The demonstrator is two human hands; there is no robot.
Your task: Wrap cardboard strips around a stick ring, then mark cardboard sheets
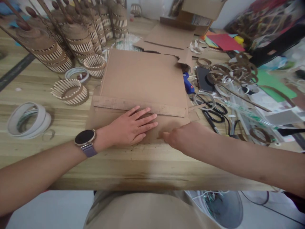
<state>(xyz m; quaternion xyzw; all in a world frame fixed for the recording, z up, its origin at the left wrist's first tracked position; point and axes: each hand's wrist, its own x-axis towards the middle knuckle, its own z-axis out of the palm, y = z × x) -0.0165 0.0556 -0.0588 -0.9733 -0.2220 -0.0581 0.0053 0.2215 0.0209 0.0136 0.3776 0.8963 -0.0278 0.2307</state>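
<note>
My left hand (133, 125), with a watch (85, 137) on its wrist, lies with fingers spread on brown cardboard. A narrow cardboard strip (140, 106) runs across the sheet just beyond its fingertips. To the right, my right hand (177, 136) is closed low over the near edge of the cardboard. Something small and brown shows by its fingertips, too small to make out. Beyond both hands lies a large flat cardboard piece (145, 76).
Bamboo-like stick rings (83, 93) and tape rolls (28, 121) stand at left, with several tall models (78, 39) behind. Scissors (212, 111), a blue glue gun (188, 83) and paper strips (228, 73) crowd the right. A bin (228, 210) sits below the table edge.
</note>
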